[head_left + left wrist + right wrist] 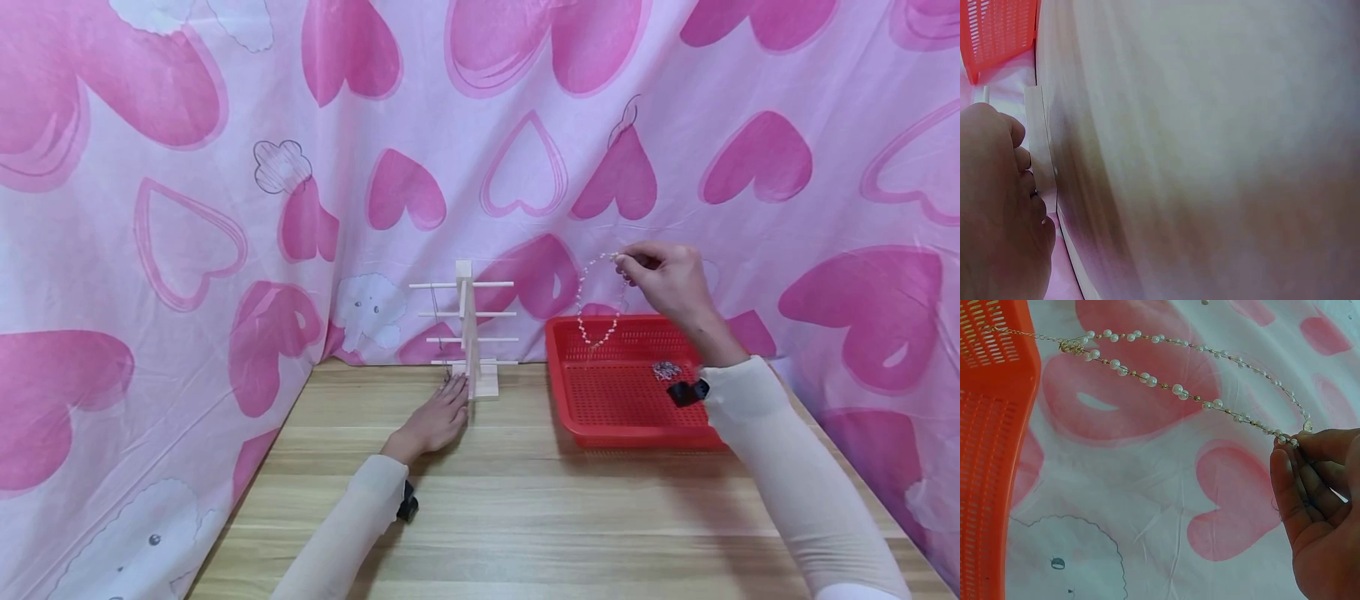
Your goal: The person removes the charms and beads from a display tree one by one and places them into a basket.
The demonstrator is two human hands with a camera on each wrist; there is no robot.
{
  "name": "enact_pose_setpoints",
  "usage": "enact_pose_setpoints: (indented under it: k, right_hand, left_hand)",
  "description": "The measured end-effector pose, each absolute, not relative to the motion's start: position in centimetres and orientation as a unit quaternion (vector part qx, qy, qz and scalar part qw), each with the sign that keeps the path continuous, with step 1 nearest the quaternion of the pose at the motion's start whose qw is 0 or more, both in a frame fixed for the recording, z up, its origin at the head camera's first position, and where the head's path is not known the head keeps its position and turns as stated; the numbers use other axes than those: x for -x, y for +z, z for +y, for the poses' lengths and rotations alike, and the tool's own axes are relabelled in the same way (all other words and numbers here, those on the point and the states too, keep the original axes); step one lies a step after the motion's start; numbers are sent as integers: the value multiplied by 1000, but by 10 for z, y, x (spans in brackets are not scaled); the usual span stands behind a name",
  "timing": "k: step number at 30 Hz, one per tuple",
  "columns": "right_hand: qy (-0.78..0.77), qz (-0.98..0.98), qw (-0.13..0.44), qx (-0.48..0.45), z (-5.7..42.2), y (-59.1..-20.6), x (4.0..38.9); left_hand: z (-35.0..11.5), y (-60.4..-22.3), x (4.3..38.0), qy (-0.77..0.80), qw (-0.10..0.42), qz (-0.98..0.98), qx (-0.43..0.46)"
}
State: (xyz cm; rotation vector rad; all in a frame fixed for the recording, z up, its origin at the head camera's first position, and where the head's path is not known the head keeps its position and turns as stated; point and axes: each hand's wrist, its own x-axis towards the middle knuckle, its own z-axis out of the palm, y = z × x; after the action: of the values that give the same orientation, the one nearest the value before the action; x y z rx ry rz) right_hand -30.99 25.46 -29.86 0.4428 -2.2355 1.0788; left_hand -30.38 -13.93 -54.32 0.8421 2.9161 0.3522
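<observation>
A looped necklace of white pearl-like beads and small gold beads [1177, 389] is held up by the right hand [667, 275], pinched between thumb and fingertips at its upper end. It hangs as a long loop above the left part of a red perforated plastic basket [555, 367], with its gold clasp [1072, 347] and thin gold extender chain [1029, 334] at the low end. In the basket, a small heap of silvery chain [666, 370] is seen.

The left hand [442, 412] is laid with its fingers extended against the base of a pale wooden stand with horizontal dowels [486, 385]; nothing is seen to be gripped by it. Thin dark strands [433, 296] are hung on the stand's left side. The stand is set on a wood-grain table [480, 500], before a pink heart-print cloth [405, 190].

For good handling, the pinch is best kept light and close to the top of the loop, so that the two sides are left apart and untwisted. The extender chain is best kept free of the basket's holes, where it could be snagged. The stand is best steadied low, with the fingers kept off the hung strands.
</observation>
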Motion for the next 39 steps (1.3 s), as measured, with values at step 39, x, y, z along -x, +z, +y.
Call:
enact_pose_setpoints:
  k: [39]
  right_hand:
    - [343,-893,248,-151,288,-341,318]
  left_hand:
    - [-139,-541,302,129,39,951,-280]
